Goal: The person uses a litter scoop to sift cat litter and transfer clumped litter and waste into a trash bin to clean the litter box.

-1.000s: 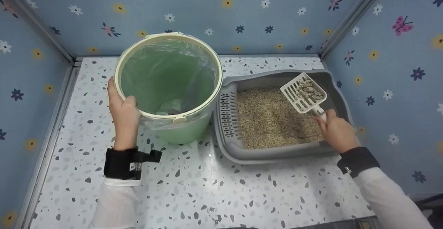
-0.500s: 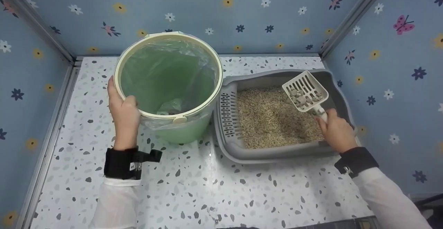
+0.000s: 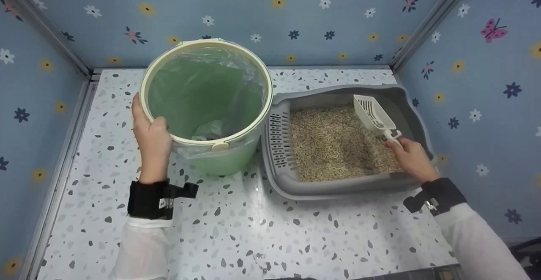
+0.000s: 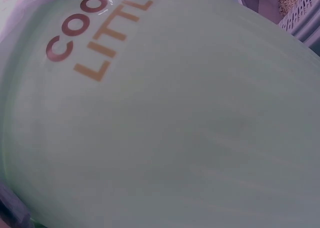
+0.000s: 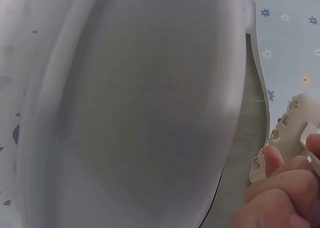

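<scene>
In the head view my left hand (image 3: 153, 142) grips the pale rim of a green trash can (image 3: 222, 163), thumb at the rim and fingers along the outside. A clear plastic liner (image 3: 236, 58) covers the can's inside, with a crumpled lump low in it. My right hand (image 3: 416, 159) holds a white slotted litter scoop (image 3: 372, 113) by its handle, tilted steeply over the grey litter box (image 3: 338, 192). Tan litter (image 3: 325, 144) covers the box floor. In the right wrist view, bits sit in slots along the scoop's (image 5: 292, 128) edge. The left wrist view shows mostly the can's lettered wall (image 4: 165, 123).
The can and the box stand side by side on a white speckled tabletop (image 3: 236, 237). A slotted ledge (image 3: 278, 140) forms the box's left end. Blue flowered panels (image 3: 236, 13) close off the back and both sides.
The scoop has tipped from nearly level to steeply tilted as my right wrist turned. Clumps that lay in it shifted across it, then mostly dropped from sight. My left hand and the can have stayed put.
</scene>
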Tool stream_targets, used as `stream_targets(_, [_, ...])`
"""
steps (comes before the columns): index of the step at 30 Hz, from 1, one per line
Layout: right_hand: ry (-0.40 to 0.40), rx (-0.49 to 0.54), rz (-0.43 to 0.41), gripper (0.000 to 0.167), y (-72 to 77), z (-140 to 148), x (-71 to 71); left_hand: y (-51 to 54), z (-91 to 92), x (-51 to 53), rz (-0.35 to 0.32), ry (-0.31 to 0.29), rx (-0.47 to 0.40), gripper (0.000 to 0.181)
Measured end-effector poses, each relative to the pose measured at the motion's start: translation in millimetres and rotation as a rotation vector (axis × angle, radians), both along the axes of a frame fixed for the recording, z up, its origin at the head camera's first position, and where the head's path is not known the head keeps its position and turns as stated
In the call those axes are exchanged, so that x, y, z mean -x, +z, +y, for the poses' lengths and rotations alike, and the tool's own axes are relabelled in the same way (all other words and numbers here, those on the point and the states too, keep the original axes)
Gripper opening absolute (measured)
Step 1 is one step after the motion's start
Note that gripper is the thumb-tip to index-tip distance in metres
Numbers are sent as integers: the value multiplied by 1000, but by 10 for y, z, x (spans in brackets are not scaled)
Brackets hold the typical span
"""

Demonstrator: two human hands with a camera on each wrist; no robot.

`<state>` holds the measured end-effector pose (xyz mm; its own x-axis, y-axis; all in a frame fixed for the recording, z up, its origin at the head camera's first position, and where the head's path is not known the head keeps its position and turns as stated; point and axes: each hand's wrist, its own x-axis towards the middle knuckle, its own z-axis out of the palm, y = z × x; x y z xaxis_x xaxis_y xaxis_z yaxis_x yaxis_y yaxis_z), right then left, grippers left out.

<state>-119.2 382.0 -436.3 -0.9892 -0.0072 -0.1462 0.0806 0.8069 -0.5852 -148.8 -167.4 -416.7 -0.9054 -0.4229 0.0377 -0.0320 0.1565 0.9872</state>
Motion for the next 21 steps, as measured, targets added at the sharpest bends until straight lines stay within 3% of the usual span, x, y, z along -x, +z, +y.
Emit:
stream_targets(3, [-8, -20, -6, 54, 13, 4, -1, 105, 39, -49, -10, 0, -10, 75])
stream_targets(7, [-9, -37, -13, 53, 62, -25, -4, 150, 54, -67, -17, 4, -10, 76])
stream_targets(10, [-6, -44, -14, 49, 131, -88, -2, 60, 18, -19, -19, 9, -4, 76])
stream_targets(14, [35, -52, 10, 42, 258, -214, 33, 24, 7, 0, -19, 3, -19, 77])
stream_targets(21, [153, -67, 66, 38, 641, -523, 192, 13, 2, 8, -17, -6, -34, 77])
